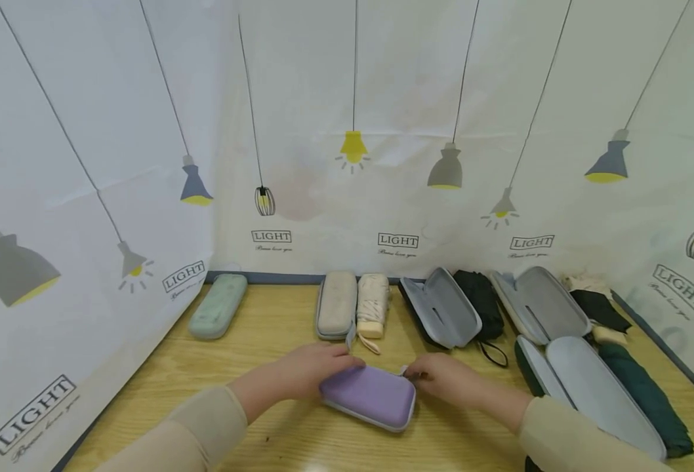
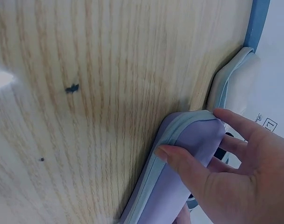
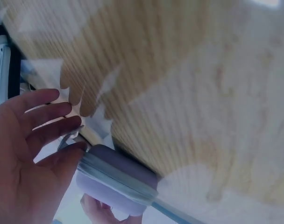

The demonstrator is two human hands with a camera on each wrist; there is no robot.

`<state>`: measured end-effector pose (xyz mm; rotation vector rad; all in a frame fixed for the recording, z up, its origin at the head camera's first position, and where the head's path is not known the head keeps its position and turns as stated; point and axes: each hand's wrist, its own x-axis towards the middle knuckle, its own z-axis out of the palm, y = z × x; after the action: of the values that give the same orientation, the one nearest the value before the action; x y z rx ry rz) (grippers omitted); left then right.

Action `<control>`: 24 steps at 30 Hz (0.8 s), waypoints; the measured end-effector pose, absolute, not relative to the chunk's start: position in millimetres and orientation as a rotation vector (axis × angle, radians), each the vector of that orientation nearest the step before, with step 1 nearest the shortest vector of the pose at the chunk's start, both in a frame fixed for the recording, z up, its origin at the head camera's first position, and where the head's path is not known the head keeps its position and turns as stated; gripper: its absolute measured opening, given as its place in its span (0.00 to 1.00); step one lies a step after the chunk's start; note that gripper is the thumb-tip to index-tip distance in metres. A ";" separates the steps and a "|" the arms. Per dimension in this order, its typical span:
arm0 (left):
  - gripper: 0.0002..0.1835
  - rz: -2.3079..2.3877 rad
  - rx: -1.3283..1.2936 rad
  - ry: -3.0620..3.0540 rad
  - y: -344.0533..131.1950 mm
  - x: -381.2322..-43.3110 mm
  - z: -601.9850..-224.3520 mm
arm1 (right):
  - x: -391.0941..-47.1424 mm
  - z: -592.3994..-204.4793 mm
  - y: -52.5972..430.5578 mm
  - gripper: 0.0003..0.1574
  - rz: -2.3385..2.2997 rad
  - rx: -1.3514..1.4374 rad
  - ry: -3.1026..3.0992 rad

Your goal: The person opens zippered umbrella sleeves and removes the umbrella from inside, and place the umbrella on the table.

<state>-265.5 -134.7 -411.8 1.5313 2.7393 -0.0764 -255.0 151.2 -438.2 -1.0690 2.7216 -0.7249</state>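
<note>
Case, purple, lid down, is lying on the table in front of me, between my hands. My left hand is gripping its left end, thumb pressing by the grey zip, fingers reaching over the opposite side. My right hand is pinching a small tab at the far right corner (other fingers are spreading loosely). Behind, a beige case and a cream umbrella are lying side by side; a green case is lying well apart, off to the left. To the right, three open cases are showing grey insides, a black umbrella and a dark green umbrella lying beside them. Lamp-print sheet is covering the wall side.
</note>
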 end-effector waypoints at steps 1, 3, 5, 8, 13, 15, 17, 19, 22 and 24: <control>0.49 -0.075 1.535 2.735 -134.6 -265.8 -411.4 | -256.1 -437.9 151.6 0.07 -0.729 -1.072 2.713; 0.49 -0.081 1.539 2.726 -134.7 -266.0 -410.7 | -257.7 -437.2 151.0 0.05 -0.719 -1.062 2.702; 0.49 -0.084 1.548 2.721 -134.6 -266.0 -410.3 | -257.7 -436.4 149.2 0.05 -0.684 -1.038 2.709; 0.48 -0.091 1.550 2.724 -134.5 -265.4 -409.9 | -255.6 -435.2 145.8 0.05 -0.589 -0.999 2.750; 0.48 -0.097 1.516 2.740 -134.7 -263.5 -409.3 | -248.6 -432.0 144.7 0.04 -0.426 -0.985 2.811; 0.47 -0.089 1.481 2.745 -135.1 -262.5 -408.6 | -245.8 -430.6 147.1 0.05 -0.384 -1.021 2.821; 0.47 -0.085 1.436 2.747 -135.4 -261.3 -407.2 | -243.5 -429.9 149.8 0.06 -0.366 -1.061 2.821; 0.46 -0.090 1.401 2.748 -135.4 -260.0 -405.5 | -241.2 -429.9 151.7 0.07 -0.372 -1.087 2.819; 0.45 -0.112 1.360 2.755 -134.6 -258.2 -403.3 | -238.2 -432.6 152.3 0.09 -0.372 -1.110 2.827; 0.44 -0.132 1.335 2.766 -133.7 -256.7 -402.1 | -234.8 -433.4 151.0 0.10 -0.365 -1.140 2.838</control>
<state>-256.7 -133.7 -402.1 1.3353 2.7657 -0.1316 -234.8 151.0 -433.4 -1.1398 2.8380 -0.3648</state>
